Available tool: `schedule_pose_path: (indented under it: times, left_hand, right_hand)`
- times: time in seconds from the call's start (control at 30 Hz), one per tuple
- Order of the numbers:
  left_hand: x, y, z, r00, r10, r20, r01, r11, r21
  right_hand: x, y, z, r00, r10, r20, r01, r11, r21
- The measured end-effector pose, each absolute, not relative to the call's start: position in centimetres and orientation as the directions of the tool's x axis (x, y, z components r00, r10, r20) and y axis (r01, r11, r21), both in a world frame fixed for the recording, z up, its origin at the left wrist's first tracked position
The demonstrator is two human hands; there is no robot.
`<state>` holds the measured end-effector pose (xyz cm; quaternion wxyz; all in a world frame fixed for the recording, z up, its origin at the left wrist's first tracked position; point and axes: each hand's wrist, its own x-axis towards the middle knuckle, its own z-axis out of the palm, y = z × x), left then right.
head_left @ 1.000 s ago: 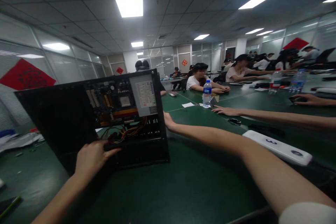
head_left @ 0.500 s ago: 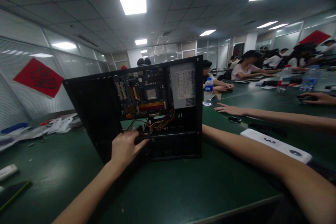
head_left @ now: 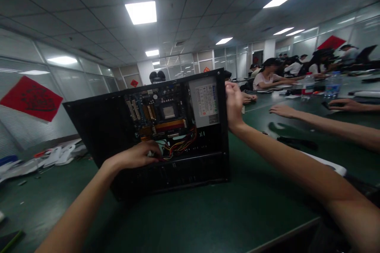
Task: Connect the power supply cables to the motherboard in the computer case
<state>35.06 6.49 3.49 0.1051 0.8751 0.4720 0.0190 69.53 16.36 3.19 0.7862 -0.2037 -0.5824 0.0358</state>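
A black computer case (head_left: 196,170) stands on the green table, tilted, with its open side facing me. Inside are a motherboard (head_left: 170,112), a silver power supply (head_left: 204,99) and a bundle of coloured cables (head_left: 181,146). My left hand (head_left: 142,154) reaches into the lower middle of the case, its fingers curled around the end of the cables by a pale connector; the fingertips are partly hidden. My right hand (head_left: 234,104) grips the right side edge of the case near its upper corner, with some fingers out of sight behind it.
Another person's hand (head_left: 282,111) reaches in from the right, and a second hand (head_left: 341,104) rests on a dark object. Bottles (head_left: 332,85) stand farther back. A white object (head_left: 326,164) lies right of my forearm, white papers (head_left: 56,156) at left.
My right hand has come up from behind the case to its right edge. My left hand has shifted from the case's rail to the cables. The other person's hand has moved away from a small box.
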Motion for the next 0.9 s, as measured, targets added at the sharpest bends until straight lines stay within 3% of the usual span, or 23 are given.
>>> schedule_pose_path:
  times: [0.07,0.17,0.2,0.23,0.33,0.43,0.57,0.7,0.9]
  left_hand:
    - [35.5,7.0,4.0,0.584,0.805,-0.102,0.808,-0.565,0.167]
    - [36.3,6.6,5.1,0.557,0.830,-0.014,0.813,-0.542,0.211]
    - [36.6,6.2,5.6,0.542,0.839,0.038,0.811,-0.535,0.235]
    - [37.0,5.8,6.3,0.533,0.841,0.092,0.804,-0.537,0.255]
    - [38.1,4.7,8.3,0.563,0.800,0.208,0.748,-0.600,0.285]
    - [38.8,3.9,9.6,0.586,0.746,0.318,0.697,-0.663,0.271]
    - [38.7,2.8,10.1,0.590,0.726,0.354,0.682,-0.683,0.264]
    - [37.4,2.0,10.2,0.586,0.745,0.319,0.670,-0.667,0.325]
    - [37.0,2.5,9.5,0.665,0.733,0.141,0.611,-0.643,0.462]
  right_hand:
    - [69.8,12.9,4.4,0.383,-0.047,0.923,0.294,0.953,-0.074]
    - [69.2,7.3,5.4,0.007,-0.432,0.902,0.405,0.826,0.393]
    - [68.6,5.8,5.7,-0.115,-0.433,0.894,0.359,0.821,0.444]
    - [67.8,4.7,5.9,-0.250,-0.321,0.913,0.313,0.866,0.390]
    - [64.5,3.8,6.6,-0.565,0.156,0.810,0.285,0.958,0.015]
    - [61.3,5.2,7.2,-0.692,0.381,0.614,0.302,0.924,-0.233]
    - [59.4,6.8,7.4,-0.769,0.408,0.493,0.245,0.899,-0.362]
    - [60.3,6.1,7.9,-0.719,0.400,0.568,0.150,0.888,-0.435]
    - [63.3,4.4,9.0,-0.680,0.455,0.575,0.141,0.851,-0.506]
